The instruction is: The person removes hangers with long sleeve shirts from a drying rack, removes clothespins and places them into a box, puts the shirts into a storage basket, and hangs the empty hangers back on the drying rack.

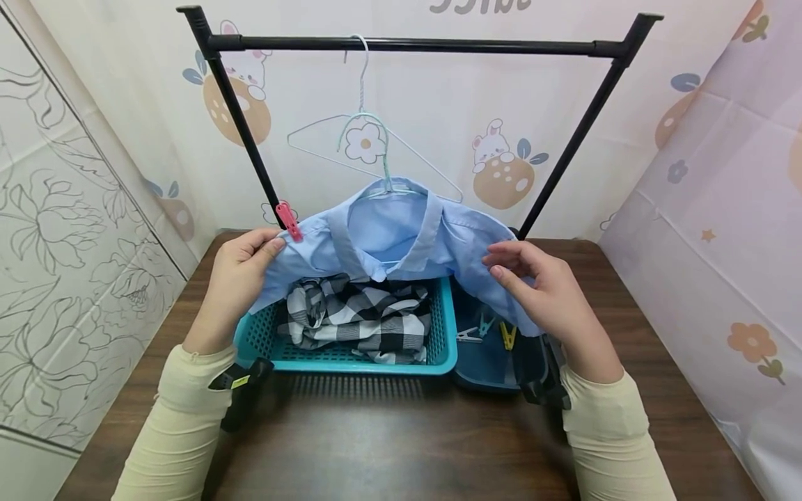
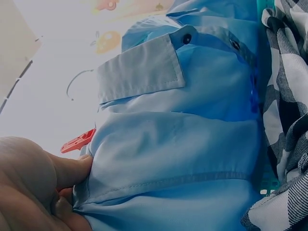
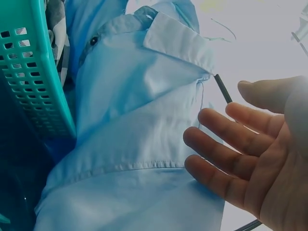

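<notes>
A light blue collared shirt (image 1: 464, 236) is spread on a mint-green hanger (image 1: 386, 156), whose hook rises from the collar. My left hand (image 1: 241, 278) pinches the shirt's shoulder at the left, thumb on top of the cloth in the left wrist view. Right beside those fingers, a red clothespin (image 1: 289, 221) is clipped on the same shoulder. My right hand (image 1: 539, 289) is at the opposite shoulder, its fingers apart and loosely bent. In the right wrist view those fingertips (image 3: 195, 163) lie right at the shirt's edge, with no cloth gripped.
Below the shirt, a teal basket (image 1: 376, 367) holds a black-and-white checked garment (image 1: 370, 316). A dark blue bin (image 1: 485, 376) beside it contains several clothespins (image 1: 507, 336). Behind stands a black rack (image 1: 413, 46) with a white wire hanger (image 1: 362, 76) on its bar.
</notes>
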{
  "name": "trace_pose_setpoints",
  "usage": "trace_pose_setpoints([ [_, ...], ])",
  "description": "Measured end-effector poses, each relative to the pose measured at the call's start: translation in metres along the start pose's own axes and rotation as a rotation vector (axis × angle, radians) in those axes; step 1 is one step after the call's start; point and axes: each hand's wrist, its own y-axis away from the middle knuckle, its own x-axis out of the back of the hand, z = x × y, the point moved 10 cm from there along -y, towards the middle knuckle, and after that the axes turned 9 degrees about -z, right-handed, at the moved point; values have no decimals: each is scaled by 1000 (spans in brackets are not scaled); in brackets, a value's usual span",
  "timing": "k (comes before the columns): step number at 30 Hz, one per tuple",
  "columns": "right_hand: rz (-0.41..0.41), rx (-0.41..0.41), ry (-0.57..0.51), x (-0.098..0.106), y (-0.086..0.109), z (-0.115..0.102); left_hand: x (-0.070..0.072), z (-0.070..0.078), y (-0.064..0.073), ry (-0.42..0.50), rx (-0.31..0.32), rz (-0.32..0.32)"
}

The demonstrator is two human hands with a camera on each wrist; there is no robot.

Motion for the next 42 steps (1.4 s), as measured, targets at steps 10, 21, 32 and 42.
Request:
trace_pose_setpoints([
  [10, -71, 149, 7, -16, -3, -23, -3, -4, 3, 0, 4, -15],
  [21, -141, 306, 41, -33, -14, -68, -6, -7, 4, -1, -11, -15],
  [32, -177, 408, 96, -40, -36, -118, -8, -3, 1, -6, -21, -28],
  [42, -185, 495, 217, -52, -61, -174, -8, 0, -1, -3, -29, -35],
])
